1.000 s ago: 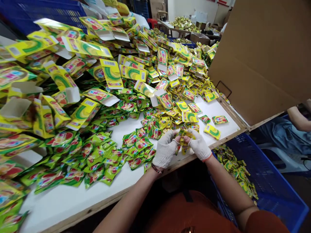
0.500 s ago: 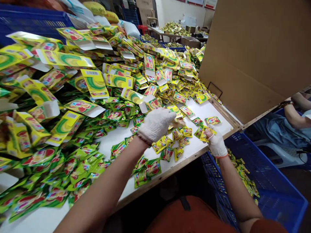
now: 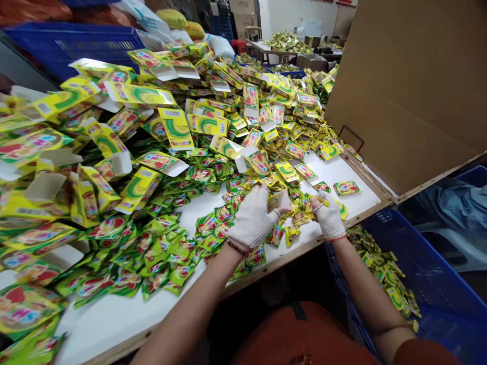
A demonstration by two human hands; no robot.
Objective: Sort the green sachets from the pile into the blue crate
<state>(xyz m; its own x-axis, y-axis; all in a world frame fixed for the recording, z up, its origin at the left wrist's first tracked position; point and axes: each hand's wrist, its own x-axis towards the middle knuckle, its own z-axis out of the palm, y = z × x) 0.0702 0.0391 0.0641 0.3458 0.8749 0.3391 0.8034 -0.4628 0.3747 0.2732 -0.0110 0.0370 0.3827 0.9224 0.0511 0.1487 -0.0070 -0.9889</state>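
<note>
My left hand [image 3: 254, 217], in a white knit glove, is curled over small yellow sachets [image 3: 279, 200] near the front edge of the white table [image 3: 114, 314] and pinches one between thumb and fingers. My right hand [image 3: 327, 217], also gloved, is closed on a few yellow sachets [image 3: 322, 201] just to the right. Loose sachets [image 3: 292, 223] lie between and under both hands. Green sachets [image 3: 160, 248] spread to the left.
Flat and half-folded yellow cartons [image 3: 175, 124] heap across the back and left of the table. A large cardboard flap [image 3: 411, 86] stands at the right. A blue crate [image 3: 429, 284] holding sachets sits below the table edge on the right. Another blue crate [image 3: 72, 43] stands at back left.
Both hands, together on a bunch of sachets a second ago, parted; the left reached forward into the pile and has drawn back nearer the edge. The right holds sachets.
</note>
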